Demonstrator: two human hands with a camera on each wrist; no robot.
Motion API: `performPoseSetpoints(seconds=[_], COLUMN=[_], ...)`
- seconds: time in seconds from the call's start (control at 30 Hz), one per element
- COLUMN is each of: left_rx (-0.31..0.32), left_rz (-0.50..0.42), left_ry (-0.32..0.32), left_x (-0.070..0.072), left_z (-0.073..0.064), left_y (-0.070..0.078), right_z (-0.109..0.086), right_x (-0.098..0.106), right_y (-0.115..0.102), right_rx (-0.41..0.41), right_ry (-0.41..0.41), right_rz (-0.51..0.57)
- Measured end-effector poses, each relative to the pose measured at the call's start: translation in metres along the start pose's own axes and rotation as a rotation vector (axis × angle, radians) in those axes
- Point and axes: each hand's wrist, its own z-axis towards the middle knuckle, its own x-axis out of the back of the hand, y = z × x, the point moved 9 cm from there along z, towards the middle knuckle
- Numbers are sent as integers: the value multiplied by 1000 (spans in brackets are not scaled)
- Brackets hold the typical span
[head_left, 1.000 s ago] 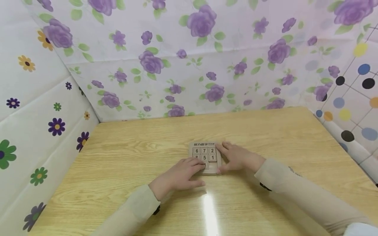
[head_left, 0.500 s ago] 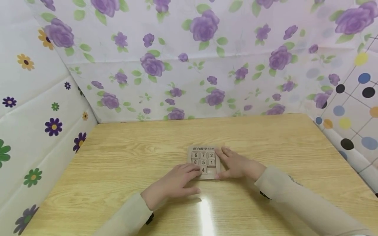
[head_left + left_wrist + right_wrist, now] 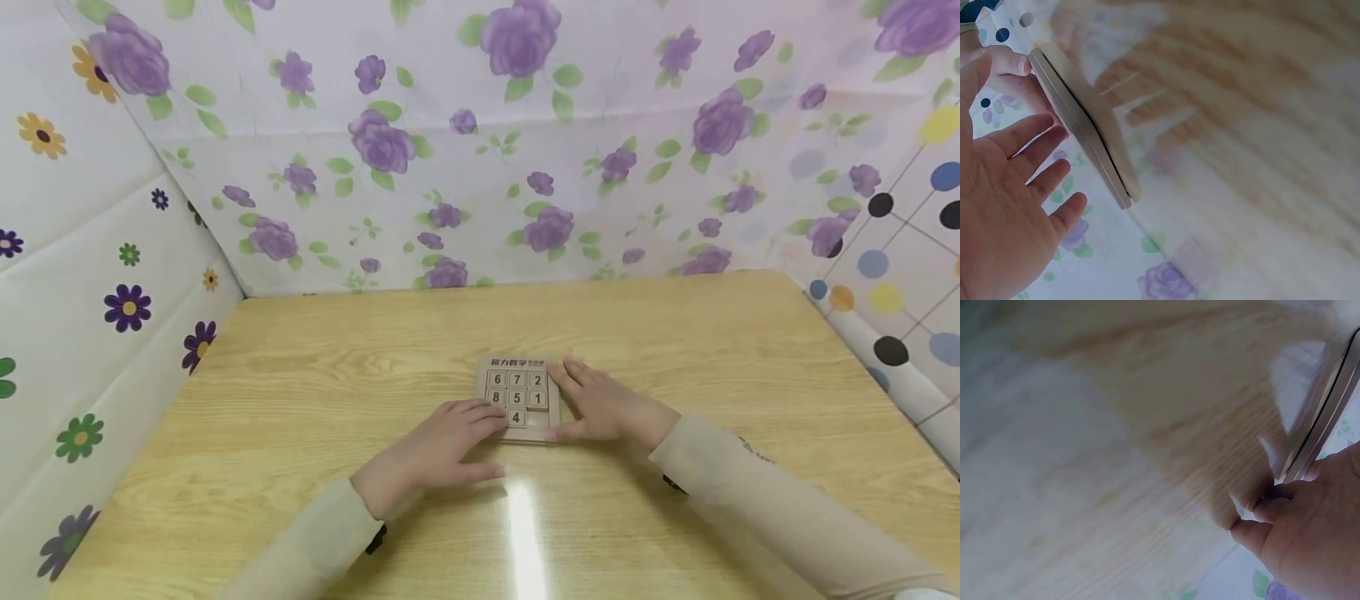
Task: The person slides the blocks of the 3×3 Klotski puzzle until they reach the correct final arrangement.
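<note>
A number sliding puzzle [image 3: 554, 404] lies on the wooden table, its tiles marked 6, 7, 2 on top and 8, 5, 1 in the middle. Below them sits the 4 tile [image 3: 516, 418], with a gap to its right. My left hand [image 3: 442, 447] reaches over the lower left corner, fingers nearly straight and fingertips at the bottom row, covering that corner. Along the right edge, my right hand [image 3: 603, 406] holds the frame, thumb at the lower corner and fingers near the upper one. The left wrist view shows the puzzle [image 3: 1082, 128] edge-on beside the spread left fingers.
The glossy wooden table [image 3: 360, 350] reflects a bright streak of light near the front. Behind it hangs a cloth with purple roses [image 3: 382, 142]. Patterned cloths also close off the left and right sides.
My left hand has drawn back a little to the left, uncovering the 4 tile. The right hand keeps its place at the puzzle's right edge. The head view has shifted slightly.
</note>
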Motion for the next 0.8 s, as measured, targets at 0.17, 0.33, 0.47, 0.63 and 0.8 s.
performPoseSetpoints(seconds=[0.17,0.33,0.47,0.63,0.8], left_rx=[-34,-44,-57,-68,-78], left_rz=[1,6,1,-34,-25], left_ry=[-17,-35,-32,-35,-52], left_x=[0,-1,-2,-5,-12], left_z=[1,3,8,16,21], left_y=[4,8,11,15,21], right_z=[-1,-1,0,-1,-1], right_x=[4,6,6,6,4], right_y=[-1,-2,-1,-1,2], right_rx=[3,2,-7,-15,-21], right_ry=[-8,-13,-22,-39,-44], right_rz=[2,4,16,43,52])
